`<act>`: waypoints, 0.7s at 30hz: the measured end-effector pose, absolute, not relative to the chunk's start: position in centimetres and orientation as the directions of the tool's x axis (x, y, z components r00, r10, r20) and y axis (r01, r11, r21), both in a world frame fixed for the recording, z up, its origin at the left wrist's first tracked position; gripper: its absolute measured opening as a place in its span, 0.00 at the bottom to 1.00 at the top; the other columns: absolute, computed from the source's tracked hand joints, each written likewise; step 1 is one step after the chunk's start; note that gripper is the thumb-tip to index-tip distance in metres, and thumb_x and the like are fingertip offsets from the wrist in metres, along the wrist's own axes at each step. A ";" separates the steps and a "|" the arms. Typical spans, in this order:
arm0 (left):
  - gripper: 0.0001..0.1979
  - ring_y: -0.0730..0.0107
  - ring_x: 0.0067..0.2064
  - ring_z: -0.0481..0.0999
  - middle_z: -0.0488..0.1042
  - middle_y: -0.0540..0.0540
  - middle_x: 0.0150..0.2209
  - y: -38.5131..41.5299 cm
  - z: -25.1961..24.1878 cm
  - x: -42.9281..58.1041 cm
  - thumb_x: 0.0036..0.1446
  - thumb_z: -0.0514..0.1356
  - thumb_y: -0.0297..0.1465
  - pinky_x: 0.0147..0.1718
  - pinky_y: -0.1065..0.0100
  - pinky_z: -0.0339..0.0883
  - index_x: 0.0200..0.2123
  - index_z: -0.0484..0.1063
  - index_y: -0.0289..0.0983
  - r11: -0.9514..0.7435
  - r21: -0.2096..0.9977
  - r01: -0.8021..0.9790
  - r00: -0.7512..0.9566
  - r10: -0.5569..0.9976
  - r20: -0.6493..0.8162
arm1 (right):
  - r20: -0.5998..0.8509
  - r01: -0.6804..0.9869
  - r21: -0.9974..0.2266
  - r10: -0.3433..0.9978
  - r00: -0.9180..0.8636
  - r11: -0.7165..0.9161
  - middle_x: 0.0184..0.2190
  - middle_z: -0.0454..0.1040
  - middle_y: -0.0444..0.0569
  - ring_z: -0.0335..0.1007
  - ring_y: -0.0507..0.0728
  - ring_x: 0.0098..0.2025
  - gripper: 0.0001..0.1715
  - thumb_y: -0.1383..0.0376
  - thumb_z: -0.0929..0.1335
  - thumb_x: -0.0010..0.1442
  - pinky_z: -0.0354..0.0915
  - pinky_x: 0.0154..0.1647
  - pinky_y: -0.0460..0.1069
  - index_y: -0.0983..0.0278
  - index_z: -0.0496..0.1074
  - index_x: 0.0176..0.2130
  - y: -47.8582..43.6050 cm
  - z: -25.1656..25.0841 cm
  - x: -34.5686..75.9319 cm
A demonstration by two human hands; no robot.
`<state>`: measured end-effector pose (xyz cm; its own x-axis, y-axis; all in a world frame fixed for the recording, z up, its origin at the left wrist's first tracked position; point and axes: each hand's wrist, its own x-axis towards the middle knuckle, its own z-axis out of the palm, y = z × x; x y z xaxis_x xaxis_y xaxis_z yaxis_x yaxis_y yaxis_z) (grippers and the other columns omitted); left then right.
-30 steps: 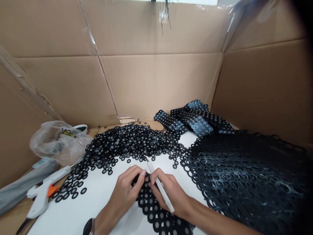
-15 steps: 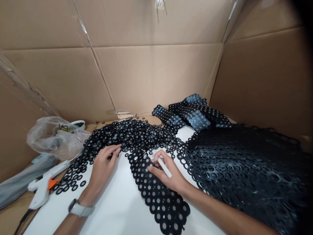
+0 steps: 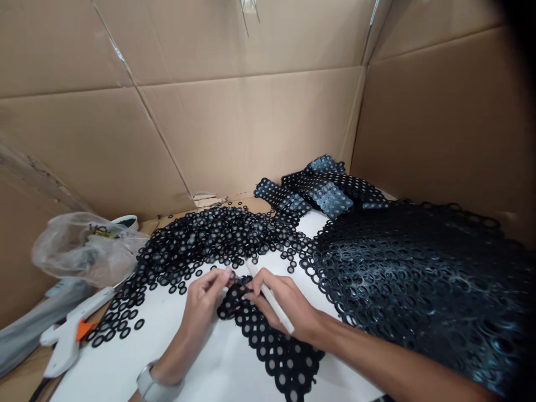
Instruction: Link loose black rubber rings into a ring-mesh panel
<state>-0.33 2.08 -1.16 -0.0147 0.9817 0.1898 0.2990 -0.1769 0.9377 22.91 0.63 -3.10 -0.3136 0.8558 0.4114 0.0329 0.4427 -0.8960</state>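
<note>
A strip of black rings joined in rows (image 3: 272, 340) lies over the white board (image 3: 213, 368), its far end lifted and folded up between my hands. My right hand (image 3: 288, 304) is closed around a slim white pen-like tool (image 3: 274, 307), and its thumb and fingertips also touch the lifted end of the strip. My left hand (image 3: 203, 298), a watch on its wrist, pinches what looks like a small black ring (image 3: 233, 274) right beside that end. Fingers partly hide the spot where ring and strip come together.
Loose black rings (image 3: 196, 234) are heaped behind my hands. A large black ring mesh (image 3: 419, 285) fills the right side; folded strips (image 3: 322, 187) lie behind it. At left are a white glue gun (image 3: 67, 340), a clear plastic bag (image 3: 84, 245) and a white tub (image 3: 129, 220). Cardboard walls (image 3: 251, 123) surround everything.
My left hand has moved right, from the loose rings to the strip's far end. That end, flat before, is now raised and folded, with my right hand at it, still holding the white tool.
</note>
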 end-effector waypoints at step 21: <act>0.14 0.54 0.56 0.86 0.87 0.44 0.53 0.1 -1.2 1.7 0.71 0.67 0.42 0.57 0.59 0.78 0.54 0.87 0.45 -0.382 0.816 0.435 0.223 0.923 0.313 | 0.415 -0.021 -0.903 0.862 -0.290 0.428 0.41 0.77 0.43 0.72 0.56 0.39 0.14 0.68 0.74 0.67 0.64 0.42 0.49 0.56 0.64 0.44 1.3 -3.2 23.0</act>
<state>1.69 0.07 -1.19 0.2226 0.9231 0.3135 0.4347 -0.3818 0.8156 23.03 1.26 -3.16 -0.2902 0.8622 0.4152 -0.0206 0.4281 -0.9035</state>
